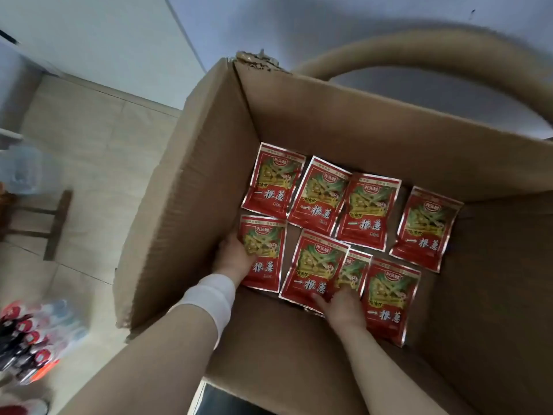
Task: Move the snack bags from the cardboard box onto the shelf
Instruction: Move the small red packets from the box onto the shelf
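While both arms reach down into the cardboard box [344,121], eight snack bags lie flat on its floor, loosely in two rows, some edges overlapping.

Left hand [232,259]: on the near-left bag [264,235], fingers tucked at its left edge, apparently gripping it. Contact clear; whether the bag is lifted, cannot tell.

Right hand [344,310]: resting on the lower edge of the middle front bag [314,262], fingers also over a partly covered bag [354,271] beside it. Looks like a pinch on at least one; exact hold hidden by the hand itself.

Appearance: red foil pouches, silver crimped borders, yellow-green food picture, white lettering. Glossy, slightly puffed.

Handling, as judged: light, thin, flexible film; likely slick, so stacked bags could slide apart. Contents probably crushable. Best taken by the sealed edge or by sliding fingers beneath, several gathered at once.

Shelf: not in view. Tiled floor [89,139] left of the box, with blurred bottles [36,333] at lower left.
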`<state>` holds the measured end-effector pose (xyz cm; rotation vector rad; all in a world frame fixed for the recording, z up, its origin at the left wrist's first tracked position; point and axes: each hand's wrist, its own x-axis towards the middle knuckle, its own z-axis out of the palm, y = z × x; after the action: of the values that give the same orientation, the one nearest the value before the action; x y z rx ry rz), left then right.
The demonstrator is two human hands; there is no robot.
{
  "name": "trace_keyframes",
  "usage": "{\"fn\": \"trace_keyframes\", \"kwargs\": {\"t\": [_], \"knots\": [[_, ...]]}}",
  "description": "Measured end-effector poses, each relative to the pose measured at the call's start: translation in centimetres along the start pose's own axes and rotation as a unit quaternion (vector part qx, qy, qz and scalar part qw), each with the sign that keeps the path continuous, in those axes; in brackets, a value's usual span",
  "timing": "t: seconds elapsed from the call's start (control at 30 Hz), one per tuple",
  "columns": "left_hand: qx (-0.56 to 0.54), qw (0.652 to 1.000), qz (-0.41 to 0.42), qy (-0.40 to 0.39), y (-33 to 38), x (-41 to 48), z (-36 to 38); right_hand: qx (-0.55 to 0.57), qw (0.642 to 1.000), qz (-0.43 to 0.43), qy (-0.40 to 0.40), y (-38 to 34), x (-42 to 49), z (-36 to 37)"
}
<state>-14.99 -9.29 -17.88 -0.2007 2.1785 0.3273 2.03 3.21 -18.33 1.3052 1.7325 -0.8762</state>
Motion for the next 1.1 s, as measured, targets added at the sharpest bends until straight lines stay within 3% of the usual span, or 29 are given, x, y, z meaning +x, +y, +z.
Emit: {"fn": "trace_keyframes", "kwargs": {"t": [0.1,0.2,0.4,0.63,0.9,1.1], "knots": [[-0.044,0.998,-0.051,0.010,-0.3,3.2,2.7,0.034,0.996,0.087,0.011,-0.9,2.3,1.8],[-0.009,0.997,-0.065,0.044,-0.6,4.5,4.3,0.068,0.982,0.165,0.058,-1.8,3.5,2.6],[-0.019,0.998,-0.065,0.019,-1.8,5.7,4.8,0.088,0.977,0.188,0.045,-1.8,5.1,2.6],[-0.131,0.989,-0.002,-0.068,-1.6,4.0,2.4,0.211,0.975,0.063,-0.021,-1.2,3.8,1.1],[-0.251,0.957,0.105,-0.097,2.9,-4.2,-3.6,0.338,0.941,-0.027,0.009,1.4,-3.7,-4.7],[-0.292,0.916,0.227,-0.154,6.8,-14.6,-7.7,0.466,0.880,-0.071,0.063,5.5,-14.1,-9.1]]}}
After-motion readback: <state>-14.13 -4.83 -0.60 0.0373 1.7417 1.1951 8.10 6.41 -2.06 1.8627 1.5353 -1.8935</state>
